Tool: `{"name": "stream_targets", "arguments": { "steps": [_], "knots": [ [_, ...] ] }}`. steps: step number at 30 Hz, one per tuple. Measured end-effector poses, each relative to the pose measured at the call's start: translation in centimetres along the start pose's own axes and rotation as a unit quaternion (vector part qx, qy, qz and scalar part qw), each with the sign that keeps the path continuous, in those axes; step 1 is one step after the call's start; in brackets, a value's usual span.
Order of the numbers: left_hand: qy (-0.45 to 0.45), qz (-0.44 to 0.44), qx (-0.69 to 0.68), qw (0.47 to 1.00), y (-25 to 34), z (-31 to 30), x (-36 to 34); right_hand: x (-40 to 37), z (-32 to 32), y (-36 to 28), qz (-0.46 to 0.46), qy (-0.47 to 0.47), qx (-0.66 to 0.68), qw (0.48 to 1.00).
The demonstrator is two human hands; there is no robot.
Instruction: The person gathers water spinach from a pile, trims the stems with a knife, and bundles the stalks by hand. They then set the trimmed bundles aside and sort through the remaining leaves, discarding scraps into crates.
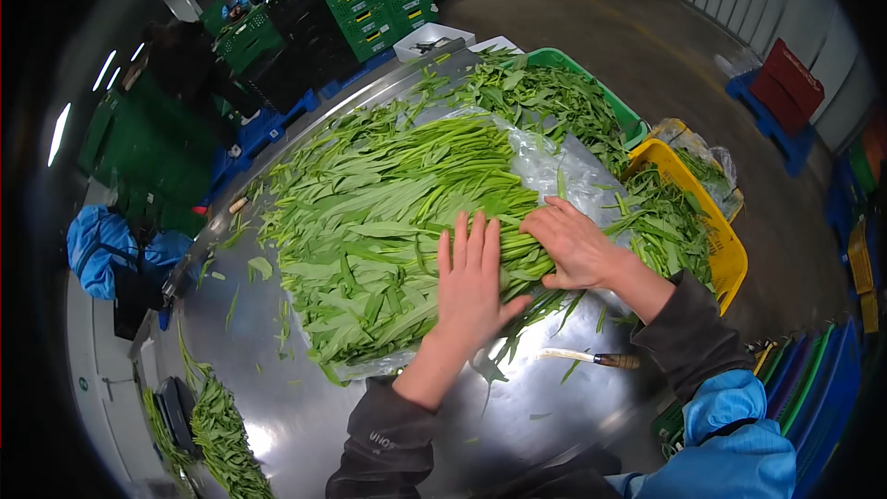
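Observation:
A wide pile of long green leafy stems [370, 222] lies on the metal table [305, 425], with clear plastic film [564, 171] under it and showing at its right side. My left hand [471, 277] rests flat on the near part of the pile, fingers spread and pointing away from me. To its right, my right hand [577, 245] is curled over the cut ends of some stems at the pile's right edge; its fingers are bent round them. A knife [591, 358] with a wooden handle lies on the table below my right hand.
Behind the pile's right side stand a green crate [628, 115] and a yellow crate [735, 254] with greens. A small bunch [222, 434] lies at the lower left. Stacked green crates [360, 0] and a person in dark clothes [185, 65] are at the back left.

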State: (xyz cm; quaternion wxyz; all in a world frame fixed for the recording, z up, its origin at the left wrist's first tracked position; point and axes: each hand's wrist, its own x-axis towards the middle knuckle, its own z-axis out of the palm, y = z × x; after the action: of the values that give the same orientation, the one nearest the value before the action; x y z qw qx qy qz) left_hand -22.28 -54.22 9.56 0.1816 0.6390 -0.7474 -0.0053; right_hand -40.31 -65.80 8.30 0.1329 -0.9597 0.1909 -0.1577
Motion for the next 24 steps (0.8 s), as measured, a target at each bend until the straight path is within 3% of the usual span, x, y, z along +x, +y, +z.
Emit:
{"name": "stream_targets", "arguments": {
  "steps": [3, 7, 10, 11, 14, 15, 17, 18, 23, 24],
  "knots": [
    [0.018, 0.007, 0.018, 1.0, -0.8, 1.6, 1.0, 0.2, 0.2, 0.3, -0.001, -0.008, -0.009, 1.0],
    [0.034, -0.003, -0.053, 0.998, -1.5, 2.5, 1.6, -0.7, 0.8, -0.1, 0.032, 0.027, -0.043, 0.998],
    [0.007, -0.039, -0.099, 0.994, -2.2, 2.4, 2.1, -1.8, -0.4, -0.9, 0.108, 0.163, 0.085, 0.977],
    [0.005, -0.034, -0.101, 0.994, -2.5, 2.5, 2.2, -2.5, -0.1, -0.9, 0.113, 0.165, 0.082, 0.976],
    [-0.012, -0.083, -0.182, 0.98, -3.2, 2.5, 2.5, -5.0, 4.1, 0.4, 0.284, 0.382, 0.268, 0.838],
    [-0.016, -0.079, -0.183, 0.98, -3.4, 2.5, 2.6, -5.6, 5.4, 0.6, 0.288, 0.384, 0.267, 0.836],
    [-0.043, -0.086, -0.217, 0.971, -3.9, 2.3, 3.1, -6.7, 7.0, 0.8, 0.41, 0.295, 0.521, 0.688],
    [-0.054, -0.101, -0.248, 0.962, -4.0, 2.2, 3.4, -6.9, 7.0, 0.6, 0.419, 0.261, 0.476, 0.728],
    [-0.043, -0.145, -0.37, 0.916, -4.8, 2.6, 4.1, -6.7, 9.6, 0.9, 0.412, 0.244, 0.513, 0.712],
    [-0.034, -0.17, -0.383, 0.907, -5.3, 2.6, 4.3, -6.4, 9.0, 0.3, 0.393, 0.251, 0.482, 0.742]
  ]
}}
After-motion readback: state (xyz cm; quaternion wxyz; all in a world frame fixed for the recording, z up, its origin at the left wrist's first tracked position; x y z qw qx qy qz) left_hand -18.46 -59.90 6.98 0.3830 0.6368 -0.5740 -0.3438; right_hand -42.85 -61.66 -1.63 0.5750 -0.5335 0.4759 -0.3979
